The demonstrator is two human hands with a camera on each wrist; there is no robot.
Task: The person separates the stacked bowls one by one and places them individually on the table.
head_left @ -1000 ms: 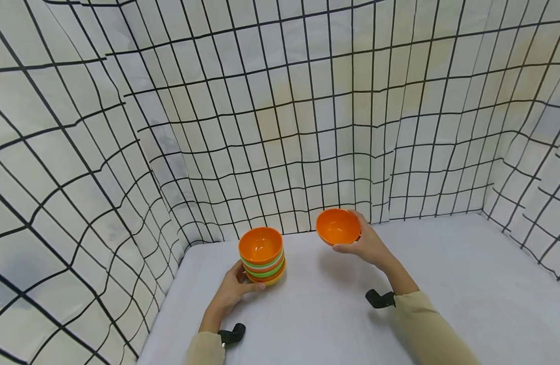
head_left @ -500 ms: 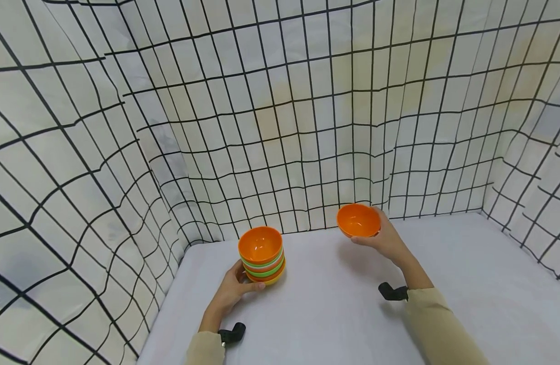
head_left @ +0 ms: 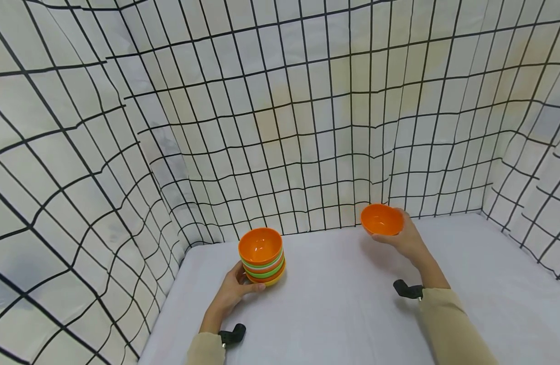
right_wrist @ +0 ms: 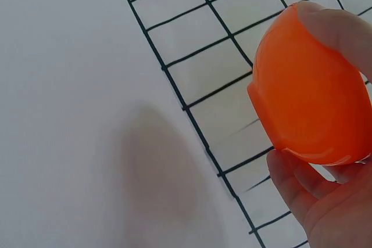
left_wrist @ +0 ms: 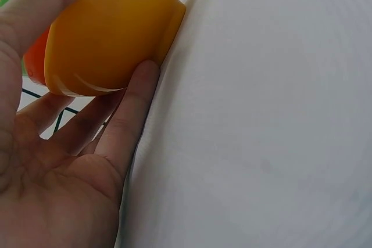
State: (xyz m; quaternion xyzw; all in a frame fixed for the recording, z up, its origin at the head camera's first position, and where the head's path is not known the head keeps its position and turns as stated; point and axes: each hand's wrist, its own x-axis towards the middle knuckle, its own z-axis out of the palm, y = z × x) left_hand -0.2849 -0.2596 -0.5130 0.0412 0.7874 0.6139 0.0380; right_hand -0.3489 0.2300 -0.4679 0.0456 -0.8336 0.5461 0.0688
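Fingers of the right hand [head_left: 408, 240] grip an orange bowl [head_left: 382, 219] above the table [head_left: 325, 309], centre right of the head view; the left hand [head_left: 231, 290] clasps stacked bowls [head_left: 263, 257], lower centre.

A stack of bowls [head_left: 262, 256] at left, banded orange and green with a yellow base; at right, a plain orange bowl [head_left: 381, 220]. Plain white worktop [head_left: 316, 304], whitish far wall [head_left: 313, 114] with black grid lines, beige sleeves [head_left: 453, 327].

The head camera looks forward and down; close wrist cameras share its white tabletop [head_left: 325, 314].
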